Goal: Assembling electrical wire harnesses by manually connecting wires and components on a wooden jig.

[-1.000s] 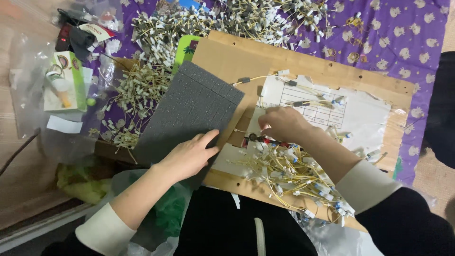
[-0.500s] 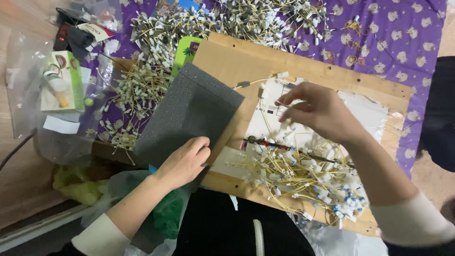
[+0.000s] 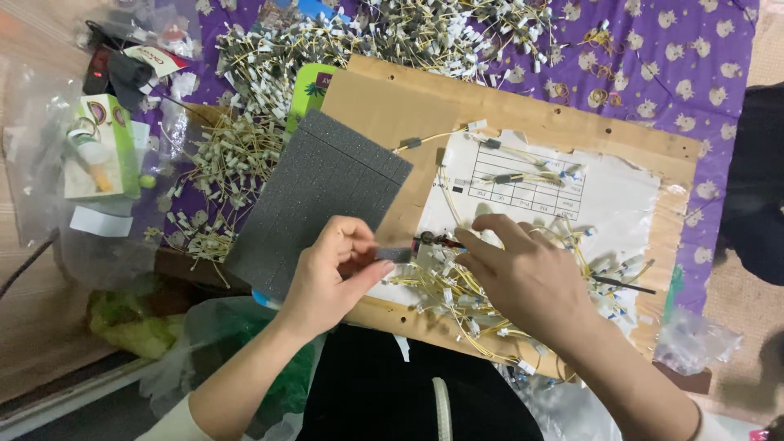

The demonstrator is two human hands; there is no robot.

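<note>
Left hand (image 3: 331, 273) pinches small grey foam piece (image 3: 398, 255) beside foam sheet (image 3: 318, 200) — right hand (image 3: 523, 282) loose, fingers spread on yellow wire bundle (image 3: 457, 290).

A home piecework spot: a purple patterned bedsheet (image 3: 678, 57) at twelve o'clock, heaped yellow wire pieces with white connectors (image 3: 441, 28), and a brown cardboard work board (image 3: 392, 102) on the lap.

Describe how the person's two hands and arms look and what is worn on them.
Both hands are bare: no gloves, and no rings or watch that can be made out. The left hand leads to a bare forearm, with a pale cream sleeve cuff just showing at the bottom edge. The right hand likewise has a bare forearm, and a light-coloured cuff shows at the lower right corner.
</note>
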